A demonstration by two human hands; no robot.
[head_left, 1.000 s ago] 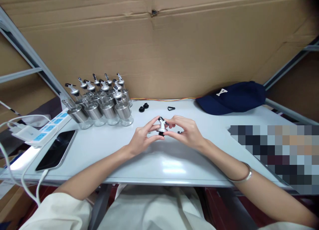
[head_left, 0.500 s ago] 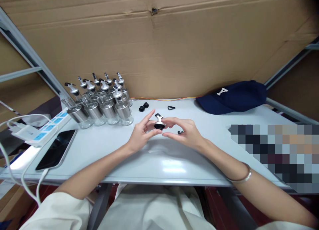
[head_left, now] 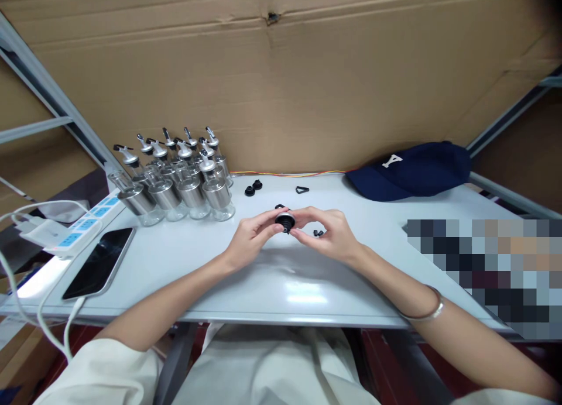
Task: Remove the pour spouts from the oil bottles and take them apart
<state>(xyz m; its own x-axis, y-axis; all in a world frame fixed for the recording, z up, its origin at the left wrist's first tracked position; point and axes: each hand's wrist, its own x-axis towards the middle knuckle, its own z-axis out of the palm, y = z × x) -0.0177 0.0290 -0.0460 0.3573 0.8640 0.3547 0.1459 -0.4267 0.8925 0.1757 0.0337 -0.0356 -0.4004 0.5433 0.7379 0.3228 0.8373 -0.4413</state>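
Observation:
Both hands meet over the middle of the pale table (head_left: pixel 281 288) and pinch one small pourer spout (head_left: pixel 285 219), silver with a black stopper end that now faces me. My left hand (head_left: pixel 251 238) grips it from the left with thumb and fingertips. My right hand (head_left: pixel 327 232) holds it from the right, fingers curled. Two tiny black parts (head_left: pixel 318 233) lie on the table just behind my right fingers.
Several glass bottles with silver pourers (head_left: pixel 184 182) stand at the back left. Two black stoppers (head_left: pixel 253 188) and a black clip (head_left: pixel 301 190) lie behind the hands. A navy cap (head_left: pixel 413 171) rests back right. A phone (head_left: pixel 99 263) and power strip (head_left: pixel 83 223) lie left.
The spout has been tipped over between my fingers: its silver nozzle pointed up before, and now the black round end faces me. Both hands stayed in place and closed in on it.

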